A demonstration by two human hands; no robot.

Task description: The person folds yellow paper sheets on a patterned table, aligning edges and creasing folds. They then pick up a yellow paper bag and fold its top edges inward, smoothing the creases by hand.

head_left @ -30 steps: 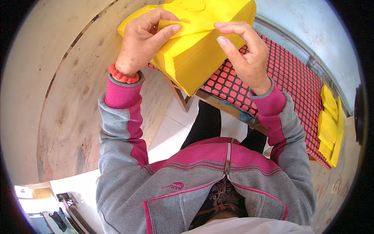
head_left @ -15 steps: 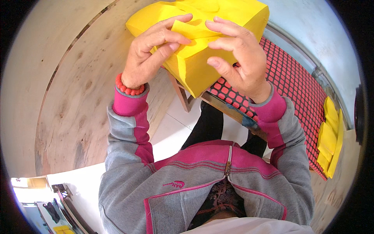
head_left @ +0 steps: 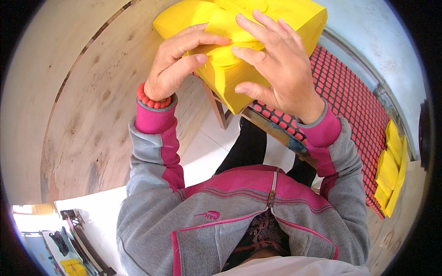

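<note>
A large yellow fabric bag (head_left: pixel 248 76), boxy and creased, stands at the top middle. Folded flaps of the same cloth lie across its near top. At the bag's left side my left hand (head_left: pixel 177 62), with a red bead bracelet (head_left: pixel 154 101) at the wrist, rests against the flaps. Its fingers stretch over the cloth and the thumb stays apart from them. My right hand (head_left: pixel 285 69) hovers over the right side of the bag, fingers spread and thumb out, holding nothing. Parts of the bag behind both hands are hidden.
On the left is a wide wooden board (head_left: pixel 92 115). A bench with a red-and-black patterned cover (head_left: pixel 347 101) runs along the right, beside a pale wall (head_left: pixel 382 50). Folded yellow pieces (head_left: pixel 389 170) lie at its near end. More yellow items (head_left: pixel 73 267) show at the lower left.
My right hand has opened wider, its fingers spreading apart over the bag. My left hand's fingers have slid slightly down the flaps. The bag appears shifted a little to the right.
</note>
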